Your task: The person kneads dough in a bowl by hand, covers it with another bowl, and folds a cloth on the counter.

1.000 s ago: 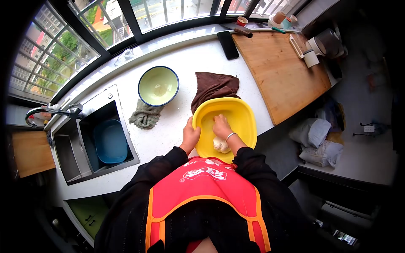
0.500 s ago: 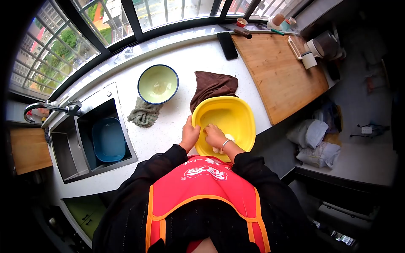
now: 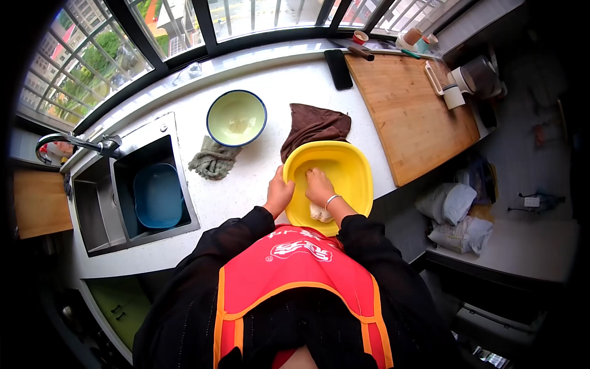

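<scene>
A yellow basin [image 3: 353, 166] stands at the counter's front edge, against my apron. My left hand [image 3: 279, 194] is closed on its left rim, thumb and fingers on either side of the wall. Inside the basin my right hand [image 3: 318, 186] is curled with its knuckles toward the far side; what its fingers hold, if anything, is hidden. A soft whitish lump [image 3: 319, 213], perhaps dough, lies on the basin's bottom under my right wrist. Just behind the basin a brown cloth [image 3: 314, 126] lies crumpled.
A pale green bowl [image 3: 236, 118] with a blue rim stands beside a grey-green rag [image 3: 214, 158]. On the left, a sink [image 3: 101, 212] holds a blue tub [image 3: 158, 200]. A wooden board [image 3: 415, 114] and a black phone [image 3: 338, 69] lie on the right side.
My right hand has shifted slightly right within the basin and curled more, exposing more of the whitish lump. My left hand stays on the rim. The view has moved slightly.
</scene>
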A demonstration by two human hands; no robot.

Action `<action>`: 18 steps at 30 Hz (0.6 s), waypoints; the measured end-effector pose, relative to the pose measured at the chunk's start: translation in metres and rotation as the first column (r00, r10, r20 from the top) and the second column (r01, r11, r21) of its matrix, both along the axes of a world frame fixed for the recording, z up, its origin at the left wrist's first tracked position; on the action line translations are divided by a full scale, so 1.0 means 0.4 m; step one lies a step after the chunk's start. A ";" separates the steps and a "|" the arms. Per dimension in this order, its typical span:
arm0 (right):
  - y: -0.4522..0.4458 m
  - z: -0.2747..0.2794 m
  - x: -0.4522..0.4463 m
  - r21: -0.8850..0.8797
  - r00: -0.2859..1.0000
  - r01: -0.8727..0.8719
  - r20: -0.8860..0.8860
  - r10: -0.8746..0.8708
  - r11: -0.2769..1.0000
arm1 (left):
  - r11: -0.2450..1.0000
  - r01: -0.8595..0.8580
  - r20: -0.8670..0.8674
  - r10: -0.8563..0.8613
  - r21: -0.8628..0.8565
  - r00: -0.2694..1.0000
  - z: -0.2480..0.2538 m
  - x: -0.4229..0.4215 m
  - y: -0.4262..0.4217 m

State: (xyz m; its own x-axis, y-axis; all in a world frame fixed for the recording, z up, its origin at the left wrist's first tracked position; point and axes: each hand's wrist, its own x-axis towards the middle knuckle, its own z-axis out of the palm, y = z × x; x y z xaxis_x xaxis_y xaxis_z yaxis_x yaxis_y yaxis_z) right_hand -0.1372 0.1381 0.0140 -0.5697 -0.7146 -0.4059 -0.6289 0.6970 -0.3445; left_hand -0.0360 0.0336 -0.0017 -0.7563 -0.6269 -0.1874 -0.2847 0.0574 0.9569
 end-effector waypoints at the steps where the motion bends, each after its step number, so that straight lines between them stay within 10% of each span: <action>1: 0.008 0.003 0.017 0.017 0.997 -0.068 0.036 0.067 0.998 | 1.000 -0.001 -0.003 0.001 0.001 1.000 -0.002 -0.002 0.000; 5: 0.025 0.015 -0.003 0.052 0.969 -0.194 0.169 0.182 0.980 | 0.999 0.008 -0.014 -0.008 -0.039 1.000 0.001 -0.004 -0.003; 8: 0.018 -0.007 -0.085 0.028 0.995 0.102 0.013 -0.102 0.994 | 1.000 0.007 0.003 -0.007 -0.029 1.000 -0.002 -0.001 -0.003; 11: 0.055 -0.049 -0.013 -0.092 0.995 -0.060 -0.080 0.053 0.994 | 0.999 0.005 -0.004 -0.006 -0.045 1.000 -0.006 0.002 -0.001; 15: 0.045 0.007 -0.025 0.168 0.975 -0.080 0.216 0.042 0.983 | 0.999 0.012 -0.005 -0.012 -0.035 1.000 -0.005 -0.002 -0.003; 18: 0.028 0.004 -0.064 0.045 0.999 0.030 -0.013 -0.029 0.999 | 0.999 0.009 0.010 -0.008 -0.044 1.000 -0.006 0.000 -0.003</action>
State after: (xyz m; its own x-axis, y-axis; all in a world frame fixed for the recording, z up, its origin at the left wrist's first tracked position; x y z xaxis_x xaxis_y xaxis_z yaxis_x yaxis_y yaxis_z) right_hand -0.1630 0.1493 0.0154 -0.5954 -0.6786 -0.4301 -0.6121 0.7299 -0.3044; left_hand -0.0362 0.0326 -0.0041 -0.7599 -0.6282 -0.1671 -0.2933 0.1019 0.9506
